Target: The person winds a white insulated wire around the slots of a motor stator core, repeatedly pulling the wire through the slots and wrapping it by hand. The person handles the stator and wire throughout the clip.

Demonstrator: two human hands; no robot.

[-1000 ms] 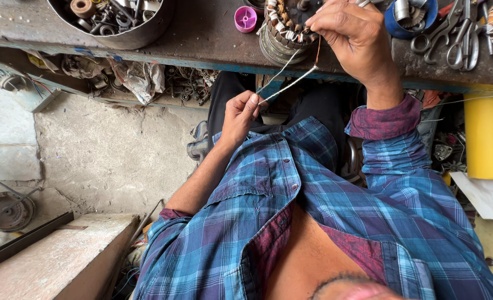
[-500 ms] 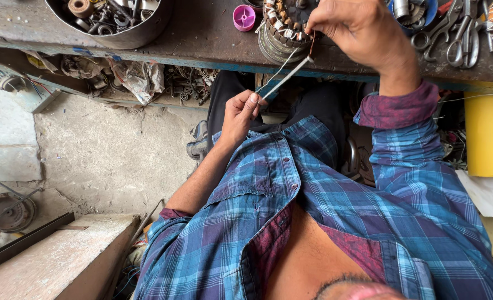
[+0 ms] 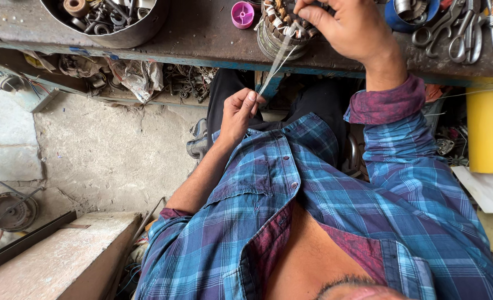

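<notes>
Pinching strip [image 3: 277,61] | left hand [image 3: 236,114] grip low end | right hand [image 3: 349,28] grip top, stator [image 3: 282,28]

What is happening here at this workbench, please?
A person in a plaid shirt works on a motor stator that sits on the workbench edge. The right hand rests on the stator's windings, and the left hand pinches a thin pale strip drawn taut from them. Scissors and a metal bowl of parts lie nearby.

I see no labels, signs or screens. The only package-like things are a crumpled plastic bag [image 3: 138,78] under the bench at far left and a plain yellow cylindrical container [image 3: 489,129] at right.
</notes>
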